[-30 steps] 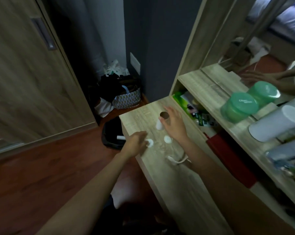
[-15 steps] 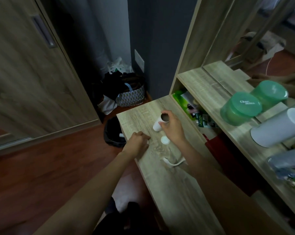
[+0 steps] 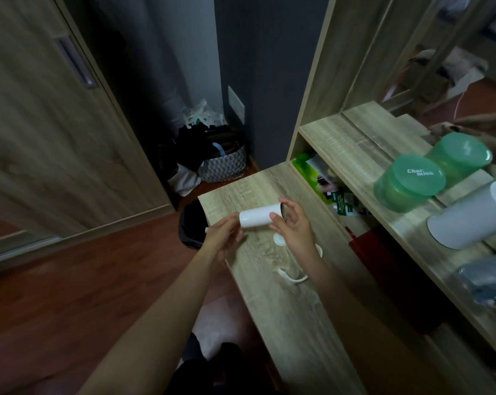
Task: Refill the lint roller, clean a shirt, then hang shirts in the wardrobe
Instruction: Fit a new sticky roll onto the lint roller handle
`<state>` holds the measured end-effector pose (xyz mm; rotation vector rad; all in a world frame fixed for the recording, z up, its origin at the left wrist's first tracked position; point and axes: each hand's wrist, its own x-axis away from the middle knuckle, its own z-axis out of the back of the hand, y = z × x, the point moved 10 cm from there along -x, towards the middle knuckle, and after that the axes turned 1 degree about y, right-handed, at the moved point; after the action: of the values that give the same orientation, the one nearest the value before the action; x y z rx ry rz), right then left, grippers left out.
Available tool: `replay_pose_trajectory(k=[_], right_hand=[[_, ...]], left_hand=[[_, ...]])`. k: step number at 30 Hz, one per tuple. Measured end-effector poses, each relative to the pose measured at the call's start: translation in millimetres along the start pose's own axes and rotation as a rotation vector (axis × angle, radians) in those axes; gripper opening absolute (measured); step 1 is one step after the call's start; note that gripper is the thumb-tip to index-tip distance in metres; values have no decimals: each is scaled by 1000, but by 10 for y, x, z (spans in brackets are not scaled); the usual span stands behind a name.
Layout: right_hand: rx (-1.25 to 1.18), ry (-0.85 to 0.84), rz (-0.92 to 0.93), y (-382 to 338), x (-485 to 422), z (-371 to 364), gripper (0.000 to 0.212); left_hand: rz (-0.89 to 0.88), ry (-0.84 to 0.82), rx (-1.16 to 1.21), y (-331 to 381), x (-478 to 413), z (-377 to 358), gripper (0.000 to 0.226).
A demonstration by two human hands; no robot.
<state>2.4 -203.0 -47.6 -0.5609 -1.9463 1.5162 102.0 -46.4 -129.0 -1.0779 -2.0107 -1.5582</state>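
Observation:
A white lint-roller refill roll (image 3: 258,215) is held sideways just above the wooden desk top (image 3: 283,309). My right hand (image 3: 293,225) grips its open right end with thumb and fingers. My left hand (image 3: 222,238) is at the roll's left end, fingers curled round a small white piece (image 3: 207,230) that mostly hides in the palm. A round white cap (image 3: 278,239) lies on the desk under my right hand. A curved white lint-roller handle (image 3: 296,276) lies on the desk below my right wrist. No shirt is in view.
A black waste bin (image 3: 191,223) stands on the floor at the desk's far-left corner. A patterned basket (image 3: 224,166) of dark items sits by the wall. The wardrobe door (image 3: 56,124) is on the left. Green jars (image 3: 409,182) and a white container (image 3: 471,216) stand on the shelf to the right.
My right hand has lifted the roll off the desk and turned it from upright to sideways. My left hand has risen from the desk edge to the roll's left end.

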Motion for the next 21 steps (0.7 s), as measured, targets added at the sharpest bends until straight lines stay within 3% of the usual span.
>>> replay_pose_trajectory(k=[6,10,14,17,21], right_hand=[[3,-32,-15,13,29,-73,36],[-5,-13,-13,14,56,-76,38],[-23,12,-17,34,81,-90,40],[-62,38,-24,48,96,-83,37],[-87,60,-24,73,119,-73,34]], left_hand=[[-19,-10,-43,-23,-50,8,24],[-223,163,-383,180,-100,165,17],[-296,149,-527,275,-16,45,27],[-280,51,-523,265,55,-104,26],[-234,47,-384,228,53,-109,18]])
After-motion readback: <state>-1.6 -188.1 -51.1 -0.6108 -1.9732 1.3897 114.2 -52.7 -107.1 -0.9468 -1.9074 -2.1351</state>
